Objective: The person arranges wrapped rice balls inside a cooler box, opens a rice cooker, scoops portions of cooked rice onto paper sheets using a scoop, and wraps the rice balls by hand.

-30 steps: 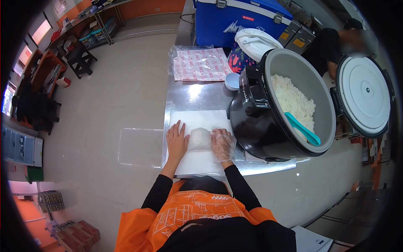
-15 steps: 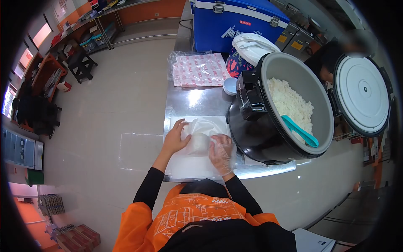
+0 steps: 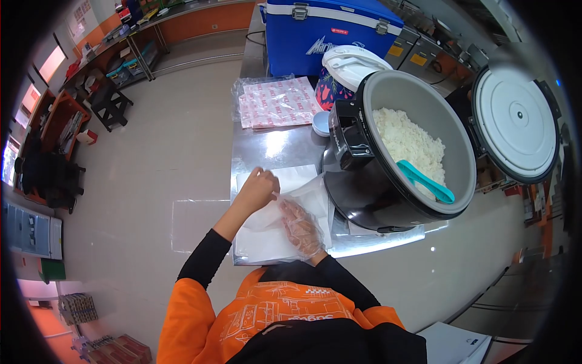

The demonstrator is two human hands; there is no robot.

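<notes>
My left hand, bare, is closed in a pinch on the edge of thin clear plastic over the white paper sheets. My right hand wears a loose clear plastic glove; its palm is turned up and its fingers are stretched out, close to the left fingertips. Both hands are above the stacked white paper at the table's near edge. Where the plastic ends and the glove begins is hard to make out. The rounded white lump seen earlier is not distinct now.
To the right stands a large black rice cooker with white rice and a teal scoop inside, its lid open. Behind are printed wrapping papers, a small bowl, a patterned container and a blue cooler.
My left hand has closed and lifted from beside the white lump, drawing up plastic. My gloved right hand has moved left and turned palm up. The view has shifted slightly.
</notes>
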